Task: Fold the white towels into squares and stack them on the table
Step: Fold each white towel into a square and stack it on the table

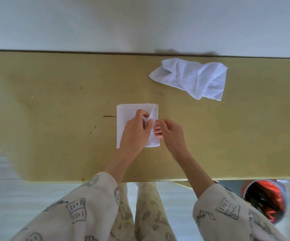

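A folded white towel (pixel 128 112) lies as a near-square in the middle of the yellow table (pixel 53 101). My left hand (pixel 135 131) rests on it and pinches a raised flap near its right edge. My right hand (pixel 168 133) is at the towel's right edge with its fingers curled, touching the cloth there; whether it grips the edge I cannot tell. A second white towel (pixel 191 79) lies crumpled and unfolded at the far right of the table, apart from both hands.
The table's far edge meets a pale wall (pixel 140 23). Below the near edge at the right stands a bin (pixel 266 200) with a red and black bag inside. My patterned sleeves and trousers fill the bottom of the view.
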### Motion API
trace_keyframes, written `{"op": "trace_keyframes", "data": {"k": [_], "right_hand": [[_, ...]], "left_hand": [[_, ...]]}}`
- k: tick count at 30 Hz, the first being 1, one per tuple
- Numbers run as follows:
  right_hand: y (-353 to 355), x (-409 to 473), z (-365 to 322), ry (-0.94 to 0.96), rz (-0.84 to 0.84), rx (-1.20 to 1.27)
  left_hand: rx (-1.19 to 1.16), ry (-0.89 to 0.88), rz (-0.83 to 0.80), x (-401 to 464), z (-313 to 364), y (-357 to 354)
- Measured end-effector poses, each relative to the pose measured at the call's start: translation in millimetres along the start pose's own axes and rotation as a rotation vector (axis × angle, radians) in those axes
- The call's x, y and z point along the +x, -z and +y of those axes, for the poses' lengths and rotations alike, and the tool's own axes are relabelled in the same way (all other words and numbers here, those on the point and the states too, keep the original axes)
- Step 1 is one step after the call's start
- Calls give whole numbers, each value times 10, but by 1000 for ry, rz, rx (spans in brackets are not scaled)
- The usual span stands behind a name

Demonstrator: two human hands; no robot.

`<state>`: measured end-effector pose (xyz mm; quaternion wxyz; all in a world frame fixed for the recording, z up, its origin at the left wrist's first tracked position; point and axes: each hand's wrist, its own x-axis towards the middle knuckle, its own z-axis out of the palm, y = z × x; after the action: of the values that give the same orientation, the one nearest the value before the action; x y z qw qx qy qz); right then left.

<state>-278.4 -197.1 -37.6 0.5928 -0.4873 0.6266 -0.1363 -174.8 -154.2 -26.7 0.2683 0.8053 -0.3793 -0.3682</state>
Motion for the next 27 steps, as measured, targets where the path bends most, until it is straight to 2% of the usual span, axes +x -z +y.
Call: {"op": "trace_keyframes", "data": {"k": [3,6,9,12,15,19,27], "right_hand": [[30,51,14,-31,-29,-25],[33,87,35,-28,-42,-80],[22,81,7,-18,-29,-98],[0,78,-20,-4,-2,-142],[-17,90,-20,-8,29,-165],[-32,108,-8,3,59,-191],[-67,91,-35,36,110,-269]], "left_hand": [[16,6,-84,-9,-21,-50],[-84,17,-187,-38,-40,-46],[-103,-31,-79,-70,-92,-5],[58,-173,93,-108,-231,80],[301,-324,145,-119,-456,131],[482,-420,59,-135,-636,159],[717,-426,-72,-163,-721,111]]}}
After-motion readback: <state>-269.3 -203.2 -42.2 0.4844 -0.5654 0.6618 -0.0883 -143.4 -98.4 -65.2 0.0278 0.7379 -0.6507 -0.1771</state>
